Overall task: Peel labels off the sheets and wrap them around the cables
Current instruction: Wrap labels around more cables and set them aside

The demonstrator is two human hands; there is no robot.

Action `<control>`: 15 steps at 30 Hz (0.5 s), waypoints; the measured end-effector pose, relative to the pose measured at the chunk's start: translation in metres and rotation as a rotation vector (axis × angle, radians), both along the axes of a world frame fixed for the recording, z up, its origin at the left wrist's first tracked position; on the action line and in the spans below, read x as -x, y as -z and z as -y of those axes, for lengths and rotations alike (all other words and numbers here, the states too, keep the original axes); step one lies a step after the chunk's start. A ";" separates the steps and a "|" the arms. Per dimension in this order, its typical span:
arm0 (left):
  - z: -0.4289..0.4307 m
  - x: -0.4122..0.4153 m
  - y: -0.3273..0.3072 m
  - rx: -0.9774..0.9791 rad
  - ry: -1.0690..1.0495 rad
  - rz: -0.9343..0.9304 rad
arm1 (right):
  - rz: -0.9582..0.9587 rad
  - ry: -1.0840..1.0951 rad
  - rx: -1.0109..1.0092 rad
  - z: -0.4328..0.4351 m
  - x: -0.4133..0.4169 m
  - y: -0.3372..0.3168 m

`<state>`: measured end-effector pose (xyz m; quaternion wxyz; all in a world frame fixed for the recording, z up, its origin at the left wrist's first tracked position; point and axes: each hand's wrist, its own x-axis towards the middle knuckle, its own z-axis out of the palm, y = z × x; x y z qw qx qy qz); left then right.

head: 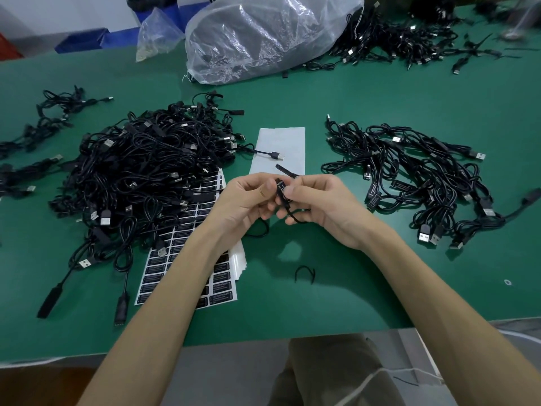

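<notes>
Green table (380,288): two near heaps of black cables, big heap (140,171) at left, smaller heap (409,177) at right. Left hand (248,200) and right hand (325,206) meet above centre, thumbs and forefingers pinching one cable (282,197) with one label (280,187) on it, other fingers curled. Label sheets (218,285) stacked under left forearm, count unclear. One blank sheet (281,142) behind hands. Two clear bags far back: big bag (263,33), small bag (158,30).

matt green table (380,95), crinkled glossy plastic bag (263,33)
</notes>
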<state>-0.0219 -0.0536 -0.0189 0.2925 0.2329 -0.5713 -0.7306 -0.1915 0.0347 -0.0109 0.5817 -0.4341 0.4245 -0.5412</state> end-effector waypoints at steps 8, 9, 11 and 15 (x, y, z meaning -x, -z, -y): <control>0.000 0.001 0.000 -0.014 0.027 -0.027 | -0.042 0.024 -0.023 0.001 0.002 0.000; 0.000 0.001 -0.001 -0.015 0.029 -0.030 | -0.047 0.023 -0.026 0.001 0.002 0.000; 0.000 0.001 -0.001 -0.011 0.024 -0.031 | -0.052 0.026 -0.034 0.001 0.002 -0.001; -0.002 0.001 -0.001 0.016 0.015 -0.033 | -0.053 0.021 -0.030 0.000 0.001 -0.001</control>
